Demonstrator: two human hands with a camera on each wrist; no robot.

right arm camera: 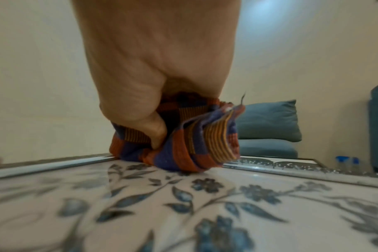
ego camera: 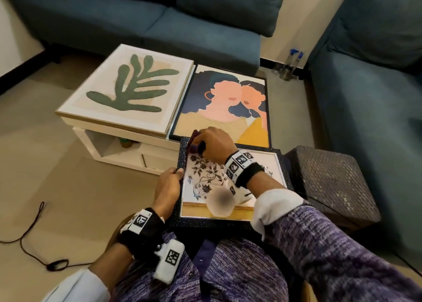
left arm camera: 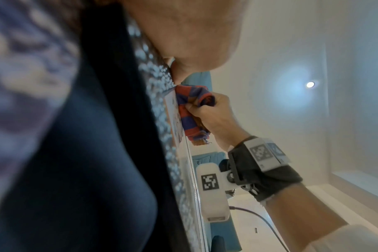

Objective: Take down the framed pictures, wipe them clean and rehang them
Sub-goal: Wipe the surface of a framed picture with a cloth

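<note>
Floral picture (ego camera: pixel 230 183): it lies flat across your lap, dark speckled frame, glass side up, its far end just beside the surface (ego camera: pixel 118 132).
Right hand (ego camera: pixel 215 145): your fingers are curled tight round a bunched cloth (ego camera: pixel 196 143), pressing it down on the glass at the far left corner of the floral picture; the right wrist view shows the cloth (right arm camera: pixel 177 143) touching the glass right at the inner silver edge.
Left hand (ego camera: pixel 167 185): you grip the left edge of the frame, thumb on top and fingers wrapped under it.
Cloth: striped in red, purple and orange, wadded into a ball.
Leaf picture (ego camera: pixel 127 89): flat on the white surface, pale frame.
Faces picture (ego camera: pixel 226 105): dark frame, lying just right of the leaf picture, its near end next to the floral picture.
Spray bottles (ego camera: pixel 288 66): two, on the floor between the sofas.
Stool (ego camera: pixel 331 180): woven, just right of your lap.
</note>
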